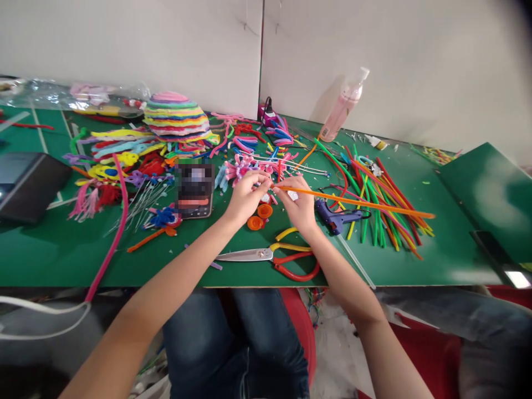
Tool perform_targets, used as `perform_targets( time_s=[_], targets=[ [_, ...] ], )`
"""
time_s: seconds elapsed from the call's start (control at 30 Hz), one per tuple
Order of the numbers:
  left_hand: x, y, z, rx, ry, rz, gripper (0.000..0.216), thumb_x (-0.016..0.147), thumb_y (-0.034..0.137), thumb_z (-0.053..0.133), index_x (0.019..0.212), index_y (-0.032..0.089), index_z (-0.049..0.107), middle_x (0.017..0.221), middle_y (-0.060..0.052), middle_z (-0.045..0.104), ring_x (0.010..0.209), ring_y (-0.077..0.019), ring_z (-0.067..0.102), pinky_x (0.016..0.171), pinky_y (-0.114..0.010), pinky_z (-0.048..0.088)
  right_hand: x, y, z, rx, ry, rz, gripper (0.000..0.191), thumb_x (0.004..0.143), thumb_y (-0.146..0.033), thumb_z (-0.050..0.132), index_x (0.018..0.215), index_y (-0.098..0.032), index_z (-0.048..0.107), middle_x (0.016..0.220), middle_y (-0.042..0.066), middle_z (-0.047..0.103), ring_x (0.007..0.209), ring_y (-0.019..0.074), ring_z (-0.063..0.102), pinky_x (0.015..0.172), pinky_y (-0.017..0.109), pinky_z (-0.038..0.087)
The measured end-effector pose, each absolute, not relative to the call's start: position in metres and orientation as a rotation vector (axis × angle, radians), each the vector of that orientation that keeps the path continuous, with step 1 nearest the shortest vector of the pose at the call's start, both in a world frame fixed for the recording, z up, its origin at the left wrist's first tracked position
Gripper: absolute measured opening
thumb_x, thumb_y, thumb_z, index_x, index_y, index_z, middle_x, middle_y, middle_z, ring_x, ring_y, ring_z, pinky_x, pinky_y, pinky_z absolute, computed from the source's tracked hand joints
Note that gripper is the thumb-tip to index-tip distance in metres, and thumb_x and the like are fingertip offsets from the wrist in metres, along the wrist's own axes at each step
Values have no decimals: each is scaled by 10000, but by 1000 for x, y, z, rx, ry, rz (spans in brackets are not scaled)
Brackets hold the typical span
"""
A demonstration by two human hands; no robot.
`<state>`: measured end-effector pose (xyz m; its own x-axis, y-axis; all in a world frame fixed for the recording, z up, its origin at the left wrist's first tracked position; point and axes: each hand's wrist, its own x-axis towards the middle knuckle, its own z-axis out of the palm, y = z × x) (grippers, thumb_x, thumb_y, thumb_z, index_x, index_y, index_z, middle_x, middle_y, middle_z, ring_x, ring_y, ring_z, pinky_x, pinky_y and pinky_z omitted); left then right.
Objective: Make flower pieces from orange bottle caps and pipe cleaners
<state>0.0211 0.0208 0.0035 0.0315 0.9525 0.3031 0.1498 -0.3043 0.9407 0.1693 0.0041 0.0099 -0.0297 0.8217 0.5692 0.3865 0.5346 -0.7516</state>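
A long orange pipe cleaner (366, 204) runs from my fingertips out to the right, above the green table. My right hand (300, 204) pinches it near its left end. Close beside, my left hand (248, 195) has thumb and finger pressed together at that same end; the exact contact is partly hidden by the fingers. Just below the hands lie two small orange coiled cups (265, 210). Scissors (249, 255) with yellow and red handles rest nearer the table edge. To the right of my right hand is a blue glue gun (338, 217) with a clear glue stick.
A phone (195, 191) lies left of my hands. Bundled pipe cleaners (382, 205) spread on the right. Behind stand a striped fuzzy dome (177, 117) and a tilted pink bottle (343, 108). Another person's leg (461, 321) shows at lower right.
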Motion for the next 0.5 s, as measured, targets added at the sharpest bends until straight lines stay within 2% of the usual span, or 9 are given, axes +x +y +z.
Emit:
perform_targets(
  time_s=[0.1,0.2,0.33,0.4,0.5],
  targets=[
    [6,26,12,2117,1221,1151,170,821,303,624,709,179,654,952,-61,626,985,-226,548,929,-411,403,181,10,14,-1098,-1884,431,119,853,-299,616,815,-228,703,850,28,668,844,179,614,821,352,453],
    [-2,24,21,2486,1249,942,165,829,254,611,699,171,671,914,-69,605,970,-244,509,893,-433,395,187,13,13,-1114,-2001,419,124,847,-299,623,804,-223,711,839,26,668,814,174,619,780,329,448],
    [-4,19,27,2681,1156,752,161,814,231,616,679,185,691,920,-75,606,984,-267,487,846,-445,396,186,14,8,-1067,-2040,476,138,819,-340,655,782,-226,722,809,24,660,771,163,609,727,303,450],
    [-5,19,28,2601,1140,832,177,820,259,612,682,195,701,940,-72,621,1003,-267,498,883,-457,390,184,13,7,-1078,-1953,552,152,807,-359,663,753,-229,720,771,17,653,740,155,601,706,298,451],
    [-1,19,28,2125,1189,1178,238,856,357,564,779,210,734,1047,-67,638,1048,-247,535,941,-432,400,180,11,8,-1090,-1626,644,164,788,-377,673,732,-227,713,741,6,640,734,149,589,724,305,457]
  ],
)
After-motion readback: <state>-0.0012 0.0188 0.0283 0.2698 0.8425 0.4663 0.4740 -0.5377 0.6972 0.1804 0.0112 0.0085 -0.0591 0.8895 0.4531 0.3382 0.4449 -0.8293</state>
